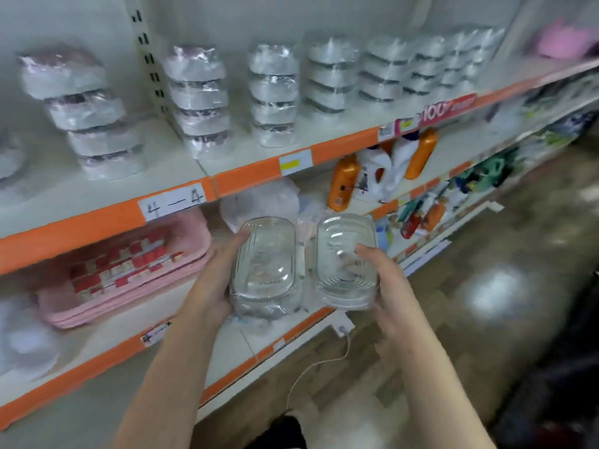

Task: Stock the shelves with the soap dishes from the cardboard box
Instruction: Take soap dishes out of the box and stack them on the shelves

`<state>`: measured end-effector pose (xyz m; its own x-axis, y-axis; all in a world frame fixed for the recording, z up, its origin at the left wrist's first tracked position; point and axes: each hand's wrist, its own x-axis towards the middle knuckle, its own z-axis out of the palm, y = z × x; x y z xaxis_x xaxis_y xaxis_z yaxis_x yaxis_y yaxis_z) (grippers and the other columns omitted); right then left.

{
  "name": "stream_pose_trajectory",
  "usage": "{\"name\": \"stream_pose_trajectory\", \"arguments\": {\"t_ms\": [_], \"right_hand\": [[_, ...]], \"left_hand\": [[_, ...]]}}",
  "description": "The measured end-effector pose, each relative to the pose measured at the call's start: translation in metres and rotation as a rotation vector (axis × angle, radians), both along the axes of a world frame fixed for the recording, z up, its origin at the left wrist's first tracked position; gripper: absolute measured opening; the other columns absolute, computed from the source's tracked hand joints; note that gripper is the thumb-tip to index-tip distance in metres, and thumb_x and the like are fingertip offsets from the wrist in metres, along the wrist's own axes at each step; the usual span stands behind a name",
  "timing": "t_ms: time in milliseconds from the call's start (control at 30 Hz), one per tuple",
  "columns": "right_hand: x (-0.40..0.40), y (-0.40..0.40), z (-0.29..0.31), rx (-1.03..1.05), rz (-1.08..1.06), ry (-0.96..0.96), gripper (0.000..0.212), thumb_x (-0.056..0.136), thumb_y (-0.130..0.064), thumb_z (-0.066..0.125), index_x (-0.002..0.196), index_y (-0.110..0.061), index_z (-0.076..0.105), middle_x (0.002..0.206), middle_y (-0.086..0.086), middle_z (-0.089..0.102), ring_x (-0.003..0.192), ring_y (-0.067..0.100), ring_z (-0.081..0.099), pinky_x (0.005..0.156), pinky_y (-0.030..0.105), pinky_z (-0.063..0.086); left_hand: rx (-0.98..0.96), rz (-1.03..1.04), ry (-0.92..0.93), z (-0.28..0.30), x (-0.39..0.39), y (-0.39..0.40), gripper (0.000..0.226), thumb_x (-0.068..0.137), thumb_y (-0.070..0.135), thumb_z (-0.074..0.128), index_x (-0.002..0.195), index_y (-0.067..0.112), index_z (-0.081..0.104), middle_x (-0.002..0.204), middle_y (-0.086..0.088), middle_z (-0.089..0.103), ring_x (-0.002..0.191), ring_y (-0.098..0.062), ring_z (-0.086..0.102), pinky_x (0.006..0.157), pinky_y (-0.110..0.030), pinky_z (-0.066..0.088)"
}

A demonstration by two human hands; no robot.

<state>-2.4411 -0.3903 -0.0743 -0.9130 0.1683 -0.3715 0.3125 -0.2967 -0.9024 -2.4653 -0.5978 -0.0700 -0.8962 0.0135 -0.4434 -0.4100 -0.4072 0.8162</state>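
White upper shelf (107,192) with orange edge, wrapped soap dish stacks (274,95) standing on it

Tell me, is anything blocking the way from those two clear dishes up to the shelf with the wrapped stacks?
Nothing visible does. The left hand and right hand each hold a clear soap dish in open air below the upper shelf. Bare shelf shows between the wrapped stacks and in front of them.
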Motion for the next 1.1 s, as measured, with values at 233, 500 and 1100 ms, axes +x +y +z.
{"name": "stream_pose_trajectory", "arguments": {"t_ms": [233, 500, 1100], "right_hand": [[-0.045, 0.101, 0.000, 0.051, -0.311, -0.050, 0.058, 0.063, -0.043, 0.068, 0.113, -0.013, 0.066, 0.104, 0.011, 0.072, 0.094, 0.030, 0.070, 0.077, 0.039, 0.055], [-0.076, 0.225, -0.012, 0.059, -0.524, -0.066, 0.030, 0.083, -0.033, 0.063, 0.104, -0.013, 0.065, 0.093, 0.005, 0.074, 0.080, 0.020, 0.071, 0.060, 0.027, 0.052], [-0.260, 0.564, 0.014, 0.035, -0.526, 0.080, 0.041, 0.086, -0.033, 0.062, 0.116, -0.006, 0.058, 0.110, 0.011, 0.070, 0.090, 0.021, 0.069, 0.073, 0.033, 0.052]], "left_hand": [[0.045, -0.348, -0.043, -0.008, -0.109, 0.121, 0.032, 0.092, 0.041, 0.054, 0.102, 0.016, 0.071, 0.084, -0.003, 0.075, 0.071, -0.015, 0.072, 0.064, -0.029, 0.055], [0.046, -0.576, -0.037, -0.022, -0.180, 0.269, 0.035, 0.094, 0.037, 0.051, 0.116, 0.015, 0.066, 0.105, -0.008, 0.073, 0.092, -0.021, 0.070, 0.075, -0.033, 0.056], [0.046, -0.543, 0.119, 0.018, -0.360, 0.604, 0.021, 0.077, 0.020, 0.065, 0.092, 0.006, 0.067, 0.073, -0.008, 0.071, 0.061, -0.017, 0.069, 0.059, -0.030, 0.052]]}}
